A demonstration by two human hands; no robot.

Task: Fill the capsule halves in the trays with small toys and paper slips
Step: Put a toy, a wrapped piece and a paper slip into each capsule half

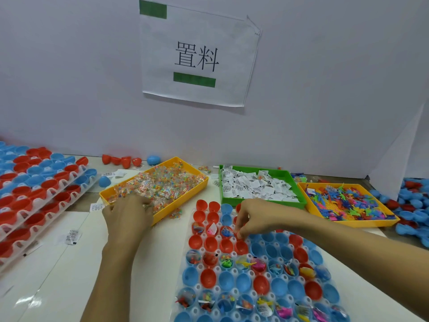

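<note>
1. Red and blue capsule halves (210,242) sit mouths-up in the white tray (243,270) on the counter (69,263), ready for dropping in.
2. Right hand (255,219) pinches a small piece over a red half; its grip is closed on something I can't identify.
3. Left hand (127,212) curls into the yellow bin (185,196) of packets, seemingly fetching the next; whether it holds one is hidden.
4. Paper slips (255,187) and toys (348,203) lie in bins close behind.

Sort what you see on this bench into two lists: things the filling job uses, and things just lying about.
In use:
capsule tray
bead packets bin, under left hand
slips bin
toy bin
right hand, over the tray

Lying about:
wall sign
loose red halves by the wall
stray slip on the table
</note>
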